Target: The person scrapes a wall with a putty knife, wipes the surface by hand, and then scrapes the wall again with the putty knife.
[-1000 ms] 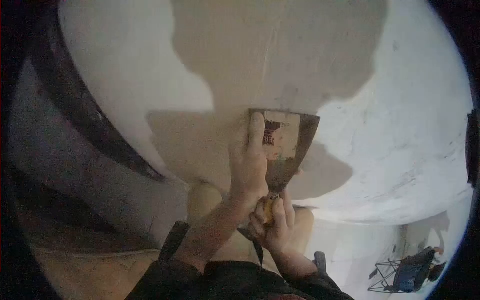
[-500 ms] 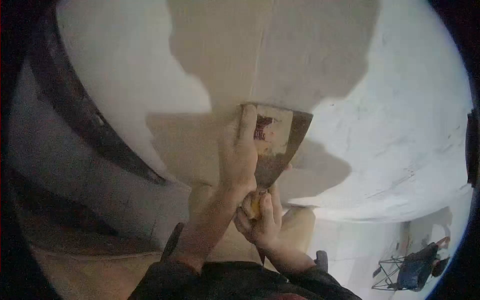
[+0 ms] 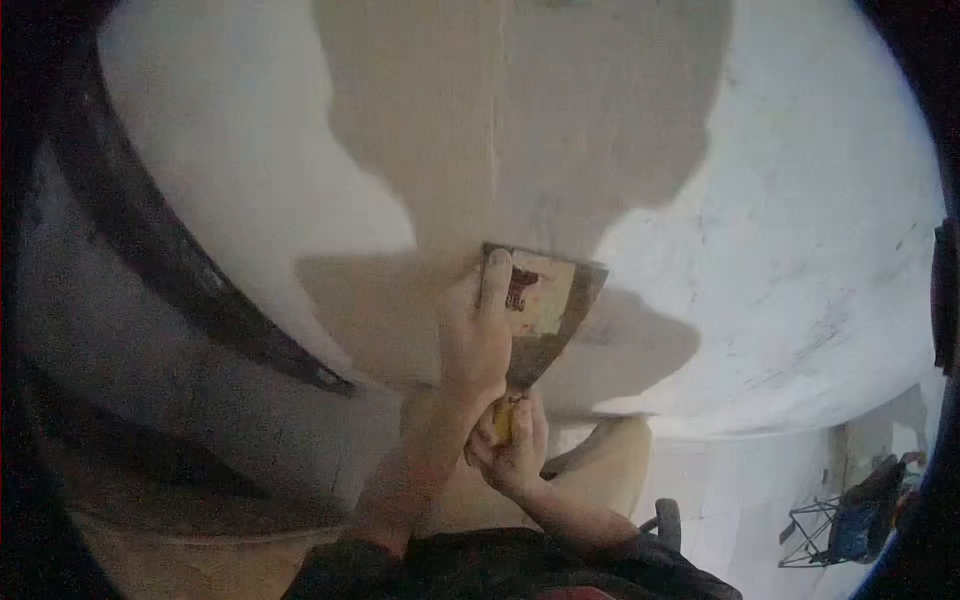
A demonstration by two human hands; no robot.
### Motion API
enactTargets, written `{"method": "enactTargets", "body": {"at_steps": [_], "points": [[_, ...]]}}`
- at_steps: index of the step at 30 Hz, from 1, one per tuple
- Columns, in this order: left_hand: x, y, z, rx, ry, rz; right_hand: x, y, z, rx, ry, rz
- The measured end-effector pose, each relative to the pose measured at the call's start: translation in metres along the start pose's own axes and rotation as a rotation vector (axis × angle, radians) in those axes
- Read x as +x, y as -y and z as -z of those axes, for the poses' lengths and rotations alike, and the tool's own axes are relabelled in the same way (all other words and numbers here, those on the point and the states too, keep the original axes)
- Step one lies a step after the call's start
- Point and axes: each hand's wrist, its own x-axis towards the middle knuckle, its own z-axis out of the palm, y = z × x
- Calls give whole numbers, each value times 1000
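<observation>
A wide putty knife (image 3: pixel 550 313) with a worn, pale-labelled blade is held against the white wall, its broad edge up. My right hand (image 3: pixel 513 460) is closed around its yellow handle (image 3: pixel 504 422). My left hand (image 3: pixel 474 335) grips the blade's left side, thumb lying along its face; the other fingers are hidden behind it. Just above the blade, a thin vertical seam (image 3: pixel 494 150) runs up the wall (image 3: pixel 830 200).
My shadow (image 3: pixel 600 110) falls across the wall around the blade. A dark curved strip (image 3: pixel 200 265) borders the wall at left. Low on the right, a folding chair (image 3: pixel 850 530) with dark cloth stands on the pale floor (image 3: pixel 705 480). My bent knee (image 3: pixel 615 460) shows below the hands.
Both hands and the putty knife sit slightly lower in the view, the blade a little left. The view has shifted, with the chair now nearer the right edge. Both grips are the same.
</observation>
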Motion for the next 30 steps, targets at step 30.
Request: {"method": "enactTargets", "body": {"at_steps": [30], "points": [[-3,-16,-14,-20,-4,10,6,4,2,-128,-36,104]]}}
